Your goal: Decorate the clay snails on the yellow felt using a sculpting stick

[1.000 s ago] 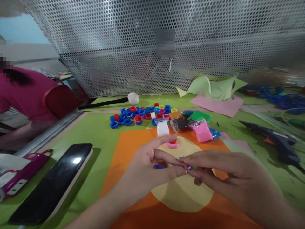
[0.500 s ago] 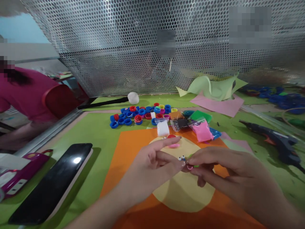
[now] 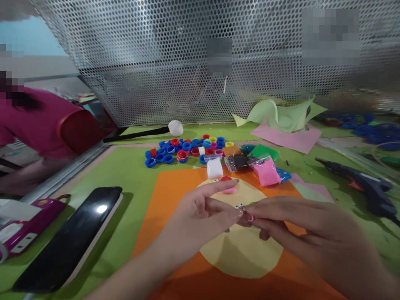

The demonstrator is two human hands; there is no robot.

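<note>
My left hand (image 3: 195, 218) and my right hand (image 3: 308, 225) meet over a pale yellow paper circle (image 3: 240, 262). Between their fingertips is a small craft figure (image 3: 240, 206) with two white googly eyes and a pink curved bit (image 3: 251, 218); the fingers hide most of it. Thumb and finger of the left hand pinch one side, while its index finger stretches forward. On the other side, the right fingertips are closed on the figure. Past the left index finger, a red and pink piece (image 3: 226, 179) lies on the circle, which rests on an orange sheet (image 3: 165, 191).
Several coloured bottle caps (image 3: 168, 149) are heaped behind the sheet. Beside them lie bags of white (image 3: 215, 168), black and pink clay (image 3: 266, 172). A glue gun (image 3: 359, 179) is at right, a phone (image 3: 71, 237) at left. Behind stands a perforated metal panel (image 3: 156, 83); a person sits far left.
The right fingers have shifted over the figure, so its green part is now mostly hidden. My left hand keeps nearly the same pose, and the view has moved slightly.
</note>
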